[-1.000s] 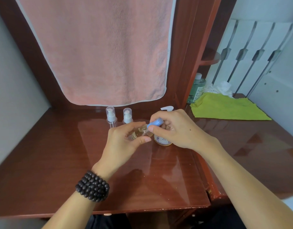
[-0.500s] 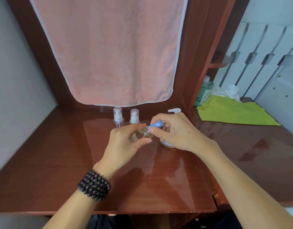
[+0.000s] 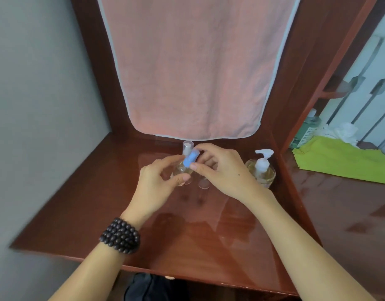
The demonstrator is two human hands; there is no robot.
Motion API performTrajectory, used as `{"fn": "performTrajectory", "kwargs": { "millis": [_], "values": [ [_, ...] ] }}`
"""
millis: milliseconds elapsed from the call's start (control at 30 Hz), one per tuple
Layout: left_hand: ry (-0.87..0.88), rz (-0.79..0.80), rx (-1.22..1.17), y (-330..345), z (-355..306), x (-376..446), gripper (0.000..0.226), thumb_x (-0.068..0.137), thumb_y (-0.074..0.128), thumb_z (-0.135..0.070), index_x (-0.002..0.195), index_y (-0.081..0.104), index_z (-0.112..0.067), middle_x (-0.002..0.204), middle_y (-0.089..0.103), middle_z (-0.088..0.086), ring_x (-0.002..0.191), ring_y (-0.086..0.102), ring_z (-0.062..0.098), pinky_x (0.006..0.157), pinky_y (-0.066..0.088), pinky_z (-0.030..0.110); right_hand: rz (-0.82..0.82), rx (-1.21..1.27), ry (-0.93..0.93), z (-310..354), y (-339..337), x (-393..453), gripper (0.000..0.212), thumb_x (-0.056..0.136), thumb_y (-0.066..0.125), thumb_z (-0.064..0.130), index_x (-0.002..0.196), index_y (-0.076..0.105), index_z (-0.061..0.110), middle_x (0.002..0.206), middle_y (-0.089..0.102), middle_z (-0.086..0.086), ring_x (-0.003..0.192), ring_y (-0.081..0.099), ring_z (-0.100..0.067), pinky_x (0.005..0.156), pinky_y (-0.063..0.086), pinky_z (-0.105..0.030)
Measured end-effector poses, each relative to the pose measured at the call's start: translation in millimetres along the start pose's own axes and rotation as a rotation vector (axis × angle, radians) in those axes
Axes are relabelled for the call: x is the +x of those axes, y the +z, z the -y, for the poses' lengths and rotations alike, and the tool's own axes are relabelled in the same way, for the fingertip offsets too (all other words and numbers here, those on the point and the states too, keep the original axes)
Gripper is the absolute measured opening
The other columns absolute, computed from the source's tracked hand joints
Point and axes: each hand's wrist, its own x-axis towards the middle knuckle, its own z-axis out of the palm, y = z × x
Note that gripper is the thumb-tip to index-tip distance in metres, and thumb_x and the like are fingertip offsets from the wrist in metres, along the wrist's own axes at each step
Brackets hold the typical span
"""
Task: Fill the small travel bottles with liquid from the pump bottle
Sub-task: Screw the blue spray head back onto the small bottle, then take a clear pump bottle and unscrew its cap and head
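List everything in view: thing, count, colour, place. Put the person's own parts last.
Towel: one, pink, hanging behind the desk.
Desk: one, reddish-brown, glossy.
Pump bottle: one, clear with yellowish liquid and white pump, right rear of desk.
Held travel bottle: one, clear with blue cap, between both hands.
Standing travel bottles: two partly hidden behind the hands; one clear cap shows.
Cloth: one, lime green, side surface at right.
Green bottle: one, behind the cloth.
White tissue: one crumpled bunch.
Bead bracelet: dark, left wrist.
Left hand: holds bottle.
Right hand: fingers on cap.

Pump bottle [image 3: 261,171] on desk [image 3: 209,235], right of travel bottles [image 3: 187,148]; towel [image 3: 193,68] behind
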Motion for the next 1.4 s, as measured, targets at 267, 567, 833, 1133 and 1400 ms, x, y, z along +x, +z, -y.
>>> {"fn": "performTrajectory", "kwargs": {
  "millis": [267, 567, 833, 1133, 1400],
  "values": [
    [-0.17, -0.15, -0.059, -41.2, 53.3, 11.0, 0.03, 0.084, 0.082, -0.02, 0.111, 0.072, -0.029, 0.1, 0.077, -0.011, 0.097, 0.072, 0.008, 0.096, 0.055, 0.04, -0.096, 0.028, 0.09, 0.5, 41.4, 7.1, 0.021, 0.09, 0.07, 0.014, 0.111, 0.069, 0.018, 0.084, 0.073, 0.009, 0.069, 0.068, 0.001, 0.069, 0.044, -0.004],
    [-0.254, -0.108, 0.065, -36.7, 81.0, 33.4, 0.031, 0.085, 0.079, -0.016, 0.113, 0.069, -0.023, 0.099, 0.071, -0.019, 0.098, 0.065, -0.006, 0.098, 0.048, 0.025, -0.141, -0.058, 0.115, -10.0, 42.2, 9.7, 0.02, 0.089, 0.07, 0.013, 0.108, 0.073, 0.02, 0.08, 0.069, 0.019, 0.078, 0.066, 0.005, 0.074, 0.042, -0.003],
    [-0.253, -0.081, 0.082, -30.5, 89.8, 36.5, 0.039, 0.087, 0.078, -0.015, 0.123, 0.066, -0.022, 0.109, 0.071, -0.013, 0.107, 0.065, 0.005, 0.101, 0.047, 0.025, -0.119, -0.01, 0.111, -11.0, 50.5, 9.7, 0.019, 0.089, 0.069, 0.008, 0.106, 0.072, 0.016, 0.076, 0.07, 0.016, 0.07, 0.066, 0.005, 0.071, 0.041, -0.002],
    [-0.211, -0.192, 0.048, -38.5, 71.4, 36.5, 0.053, 0.089, 0.075, -0.031, 0.137, 0.054, -0.025, 0.135, 0.061, -0.011, 0.121, 0.057, 0.005, 0.098, 0.046, 0.025, -0.4, -0.386, -0.125, -21.0, 26.3, 16.3, 0.025, 0.084, 0.07, 0.008, 0.109, 0.071, 0.013, 0.107, 0.057, -0.001, 0.091, 0.056, -0.011, 0.081, 0.043, -0.016],
    [0.075, -0.349, 0.012, -28.1, 11.0, 37.7, 0.04, 0.09, 0.065, -0.006, 0.122, 0.058, -0.03, 0.117, 0.061, -0.005, 0.099, 0.056, 0.006, 0.078, 0.045, 0.013, -0.265, -0.416, 0.046, -39.4, 18.4, 16.5, 0.033, 0.084, 0.072, 0.011, 0.116, 0.064, 0.016, 0.103, 0.055, 0.001, 0.091, 0.057, -0.024, 0.082, 0.049, -0.036]
  ]
}}
